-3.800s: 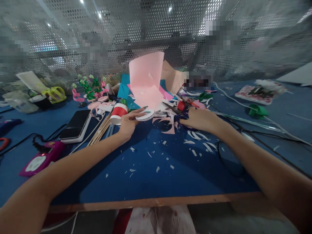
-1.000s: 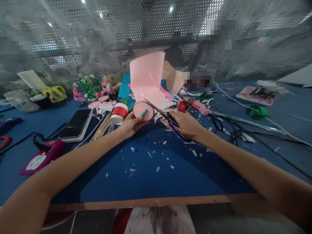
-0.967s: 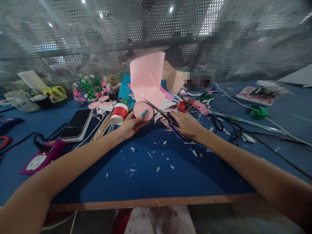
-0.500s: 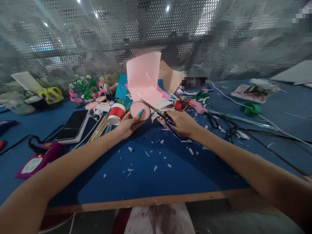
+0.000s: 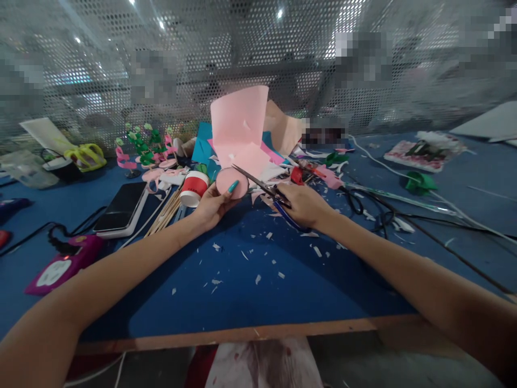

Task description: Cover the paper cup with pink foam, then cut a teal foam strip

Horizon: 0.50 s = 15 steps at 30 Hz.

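Pink disc (image 5: 228, 180), already round, pinched in our left hand (image 5: 211, 208); scissors (image 5: 264, 188) gripped in our right hand (image 5: 305, 205); clippings (image 5: 258, 279) on tabletop (image 5: 242, 307); remaining trimming unclear.

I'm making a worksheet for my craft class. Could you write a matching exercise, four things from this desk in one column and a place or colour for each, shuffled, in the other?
Things
1. Scissors
2. Cup
3. Pink disc
4. Sticks

Places and colours
A. Held in the left hand
B. Light brown
C. Held in the right hand
D. White with a red band

Pairs: 1-C, 2-D, 3-A, 4-B
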Motion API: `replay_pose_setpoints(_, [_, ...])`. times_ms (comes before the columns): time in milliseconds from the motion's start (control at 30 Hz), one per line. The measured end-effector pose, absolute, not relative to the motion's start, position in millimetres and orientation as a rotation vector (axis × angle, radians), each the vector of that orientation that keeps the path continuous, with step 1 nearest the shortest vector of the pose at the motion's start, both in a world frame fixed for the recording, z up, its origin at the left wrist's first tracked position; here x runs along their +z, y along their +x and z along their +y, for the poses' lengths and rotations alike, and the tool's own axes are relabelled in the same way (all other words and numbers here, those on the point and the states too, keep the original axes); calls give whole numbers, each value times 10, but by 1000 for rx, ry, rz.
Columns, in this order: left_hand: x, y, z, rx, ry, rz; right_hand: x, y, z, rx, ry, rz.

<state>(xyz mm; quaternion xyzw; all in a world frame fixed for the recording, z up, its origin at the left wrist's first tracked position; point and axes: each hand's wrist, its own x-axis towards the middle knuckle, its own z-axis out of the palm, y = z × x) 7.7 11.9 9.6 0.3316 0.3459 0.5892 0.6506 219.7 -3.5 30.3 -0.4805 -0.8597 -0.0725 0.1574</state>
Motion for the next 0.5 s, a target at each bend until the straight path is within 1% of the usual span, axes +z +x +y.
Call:
replay_pose_setpoints(200, [73, 68, 117, 1388, 895, 775, 272, 2236, -12, -334, -1414, -2473])
replay_pose_setpoints(500, [47, 65, 119, 1381, 985, 792, 301, 2230, -28, -402, -1435, -2496])
